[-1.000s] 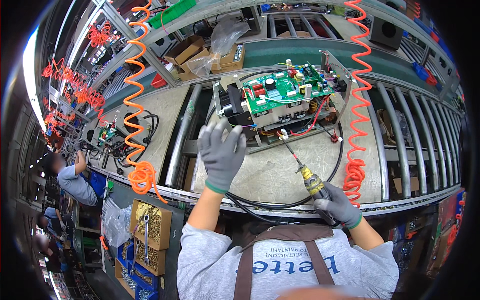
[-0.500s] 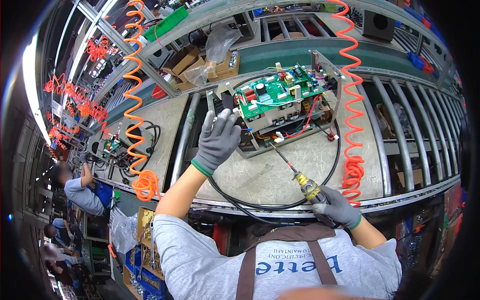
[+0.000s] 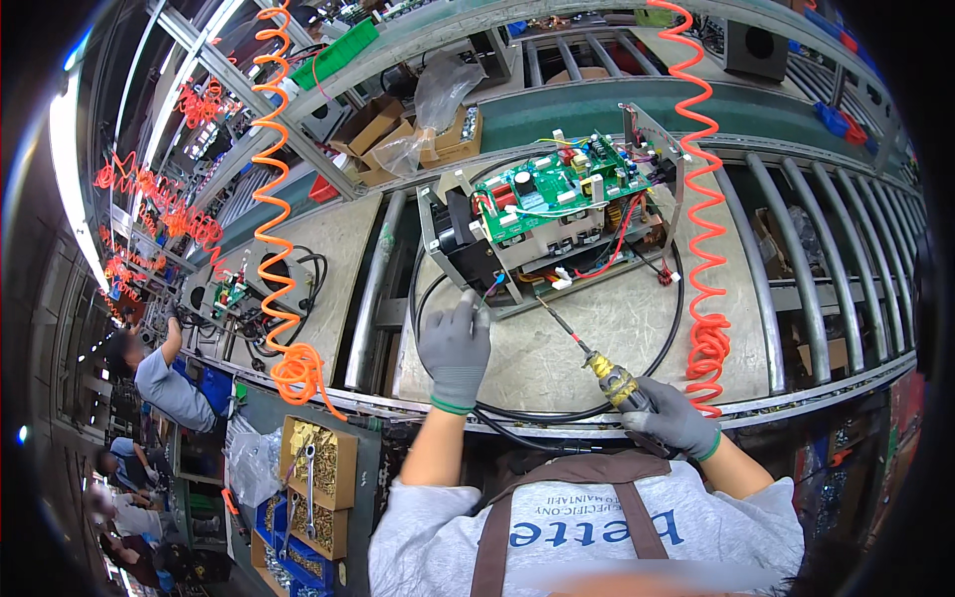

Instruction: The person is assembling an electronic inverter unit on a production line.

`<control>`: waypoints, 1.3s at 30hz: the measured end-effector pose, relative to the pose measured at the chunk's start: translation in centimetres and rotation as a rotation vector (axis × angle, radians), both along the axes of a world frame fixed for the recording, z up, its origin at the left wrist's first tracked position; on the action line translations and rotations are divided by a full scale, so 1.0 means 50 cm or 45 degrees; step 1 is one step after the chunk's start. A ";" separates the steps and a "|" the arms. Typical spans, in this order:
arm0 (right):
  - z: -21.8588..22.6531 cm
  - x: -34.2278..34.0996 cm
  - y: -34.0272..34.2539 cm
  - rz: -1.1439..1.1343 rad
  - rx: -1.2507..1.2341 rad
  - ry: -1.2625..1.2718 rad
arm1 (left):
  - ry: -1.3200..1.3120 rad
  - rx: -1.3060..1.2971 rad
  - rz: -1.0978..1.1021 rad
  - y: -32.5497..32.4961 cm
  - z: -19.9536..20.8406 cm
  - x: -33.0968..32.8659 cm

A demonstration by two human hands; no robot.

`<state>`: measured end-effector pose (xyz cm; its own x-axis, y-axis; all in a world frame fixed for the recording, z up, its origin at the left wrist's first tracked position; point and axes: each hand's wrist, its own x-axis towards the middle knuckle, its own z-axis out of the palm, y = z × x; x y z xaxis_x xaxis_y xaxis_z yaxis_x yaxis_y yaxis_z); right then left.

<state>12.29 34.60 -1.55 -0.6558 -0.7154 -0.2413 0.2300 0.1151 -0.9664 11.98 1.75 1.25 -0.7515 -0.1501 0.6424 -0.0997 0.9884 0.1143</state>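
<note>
Below, cardboard box point(image 3: 320, 460) of screws, wrench point(image 3: 310, 488); screwdriver point(image 3: 597, 360) in right hand point(image 3: 674, 418).

Two gloved hands are seen at the bench, a left hand point(image 3: 456, 350) and a right hand point(image 3: 674, 418). One screwdriver point(image 3: 597, 366) is counted, and one open metal chassis point(image 3: 542, 239) in which one green circuit board point(image 3: 562, 186) is mounted. One black cable point(image 3: 557, 413) is looped around it. Two orange coiled hoses are hung in the foreground, one at the left point(image 3: 279, 209) and one at the right point(image 3: 701, 209); more are seen far off, too small to be counted. Two cardboard boxes point(image 3: 398, 134) and one clear plastic bag point(image 3: 438, 99) are found behind. One other person point(image 3: 164, 373) is clearly seen at the left.
</note>
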 end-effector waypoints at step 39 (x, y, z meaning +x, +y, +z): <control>0.022 -0.004 -0.014 -0.057 0.059 -0.126 | -0.119 2.831 -0.694 0.019 -0.117 -0.032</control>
<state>12.09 33.90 -0.44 -0.6582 -0.6724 -0.3386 0.3302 0.1464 -0.9325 10.37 2.68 -4.61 -0.9616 -0.1757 -0.2108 -0.0260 -0.7064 0.7073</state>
